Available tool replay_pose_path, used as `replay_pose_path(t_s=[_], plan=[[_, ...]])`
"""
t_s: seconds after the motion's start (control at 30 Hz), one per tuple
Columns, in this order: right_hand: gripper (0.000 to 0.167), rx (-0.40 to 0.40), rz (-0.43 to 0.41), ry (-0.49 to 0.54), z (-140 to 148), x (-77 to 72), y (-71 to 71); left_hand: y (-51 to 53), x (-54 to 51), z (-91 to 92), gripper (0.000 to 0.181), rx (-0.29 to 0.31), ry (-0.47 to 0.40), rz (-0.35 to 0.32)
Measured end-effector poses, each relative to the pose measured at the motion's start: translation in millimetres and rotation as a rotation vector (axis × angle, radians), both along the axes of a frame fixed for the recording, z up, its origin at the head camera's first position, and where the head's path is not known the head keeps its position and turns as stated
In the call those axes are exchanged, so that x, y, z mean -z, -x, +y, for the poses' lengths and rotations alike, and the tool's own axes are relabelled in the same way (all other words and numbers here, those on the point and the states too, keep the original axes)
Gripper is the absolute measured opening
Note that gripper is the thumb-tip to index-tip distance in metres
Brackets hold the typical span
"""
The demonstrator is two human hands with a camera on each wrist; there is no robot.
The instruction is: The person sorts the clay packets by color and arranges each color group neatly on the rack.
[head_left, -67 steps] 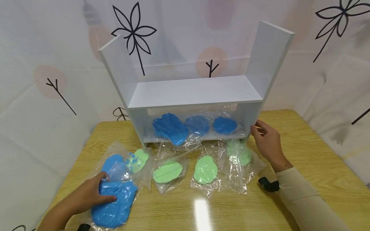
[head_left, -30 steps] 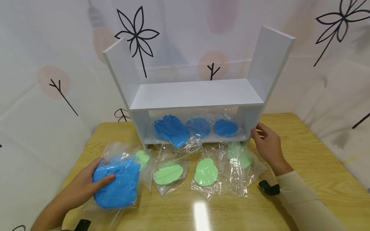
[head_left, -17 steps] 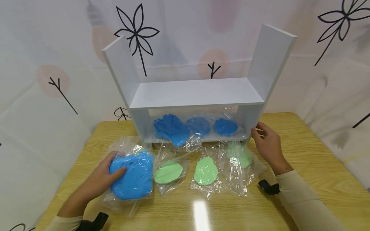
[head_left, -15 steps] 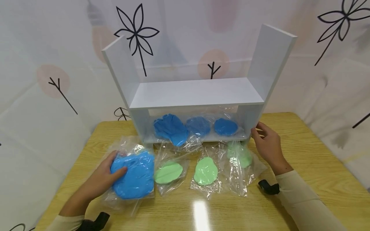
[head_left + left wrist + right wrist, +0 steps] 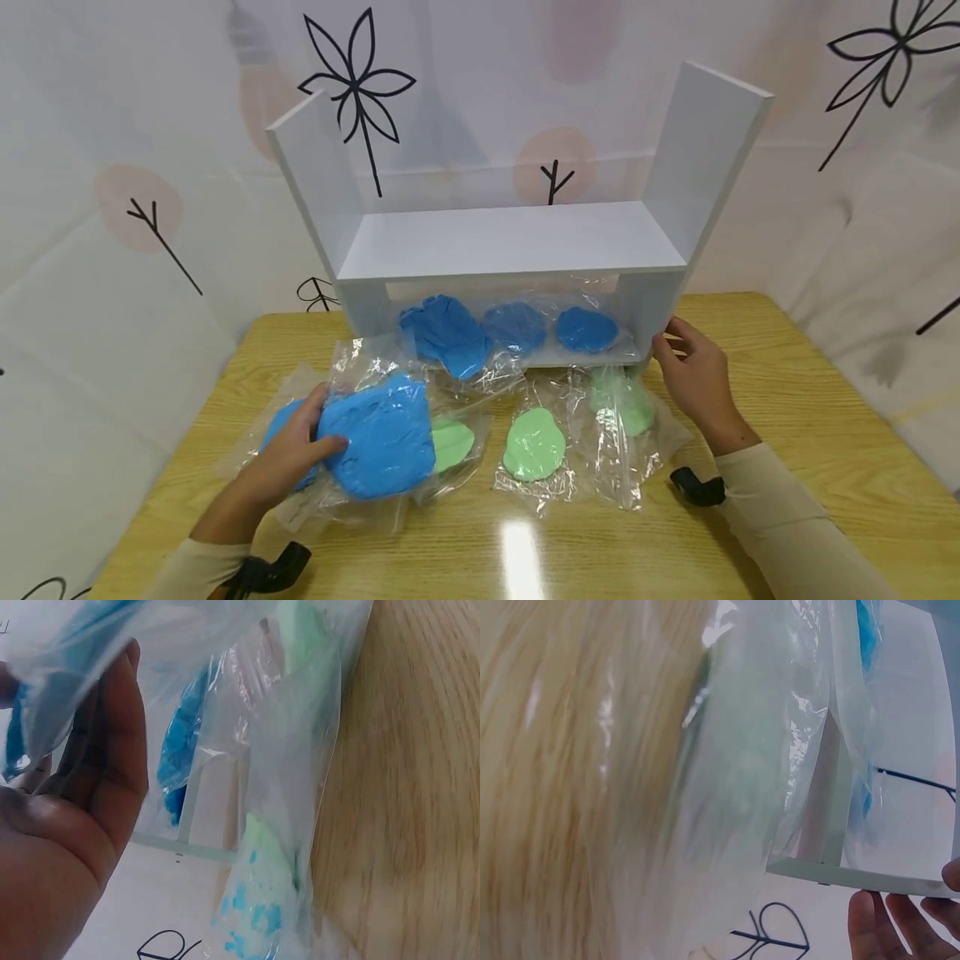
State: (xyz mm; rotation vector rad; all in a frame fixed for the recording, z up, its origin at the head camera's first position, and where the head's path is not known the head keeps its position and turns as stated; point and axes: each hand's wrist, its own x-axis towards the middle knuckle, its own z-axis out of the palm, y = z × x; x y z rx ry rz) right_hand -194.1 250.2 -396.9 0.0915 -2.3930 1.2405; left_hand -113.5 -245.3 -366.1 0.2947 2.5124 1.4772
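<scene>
In the head view my left hand (image 5: 288, 454) grips a clear plastic bag with a large blue clay slab (image 5: 378, 442), thumb across its near face. The slab hangs before the lower left of a white shelf (image 5: 510, 242), partly covering a bag of flat green clay (image 5: 452, 443). In the left wrist view the fingers curl round the bag beside a green piece with blue specks (image 5: 259, 907). My right hand (image 5: 697, 379) holds the front edge of the shelf's right side panel; the right wrist view shows thumb and fingers (image 5: 907, 930) at that edge.
Three bagged blue clay pieces (image 5: 513, 327) lie in the shelf's lower compartment. Bagged green pieces (image 5: 535, 444) lie on the wooden table (image 5: 600, 550) in front. Another bagged blue piece (image 5: 279, 422) sits behind the left hand. A patterned cloth (image 5: 465, 108) hangs behind.
My left hand has lifted the bagged blue slab off the table at the left and carried it rightward, over the green pieces. The right hand stays at the shelf's side.
</scene>
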Motion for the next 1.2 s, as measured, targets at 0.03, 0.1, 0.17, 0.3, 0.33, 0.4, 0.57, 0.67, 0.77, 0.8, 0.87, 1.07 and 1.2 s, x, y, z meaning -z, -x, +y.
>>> replay_pose_path(t_s=[0.03,0.1,0.17,0.3,0.33,0.4,0.57,0.67,0.77,0.8,0.87,1.07,1.2], plan=[[0.046,0.001,0.001,-0.001,0.3,0.3,-0.3,0.8,1.2,1.6,0.087,0.015,-0.027,-0.004],[0.046,0.007,0.001,-0.008,0.9,1.0,-0.5,2.2,3.6,5.8,0.085,0.042,-0.076,-0.003],[0.045,0.009,0.000,-0.007,1.7,2.0,-0.4,4.4,6.6,10.9,0.080,0.065,-0.124,0.006],[0.045,0.007,0.001,-0.001,2.0,2.9,-0.1,9.2,12.3,20.9,0.069,0.085,-0.198,0.036],[0.045,0.006,0.002,0.001,1.8,3.0,0.1,10.4,13.6,22.9,0.068,0.089,-0.220,0.041],[0.045,0.005,0.004,0.000,1.4,2.8,0.2,12.2,15.3,26.1,0.066,0.087,-0.244,0.044],[0.045,0.002,0.007,-0.001,0.1,1.6,0.6,16.1,16.5,31.3,0.068,0.072,-0.271,0.038],[0.045,-0.001,0.008,0.002,-0.4,0.7,0.5,19.9,16.6,35.3,0.069,0.053,-0.268,0.036],[0.044,-0.004,0.006,0.004,-0.4,0.2,0.6,24.5,16.6,41.0,0.071,0.033,-0.259,0.019],[0.044,-0.005,0.005,0.004,-0.2,0.0,0.5,26.0,16.4,43.4,0.074,0.022,-0.255,0.009],[0.044,-0.004,0.003,0.002,0.0,-0.1,0.4,28.8,15.1,48.6,0.079,0.004,-0.266,-0.021],[0.044,-0.002,-0.002,0.002,0.0,0.3,0.6,39.0,9.2,65.9,0.081,-0.058,-0.404,-0.097],[0.044,-0.005,-0.005,0.004,0.3,0.8,1.0,45.8,6.5,78.4,0.065,-0.063,-0.563,-0.096]])
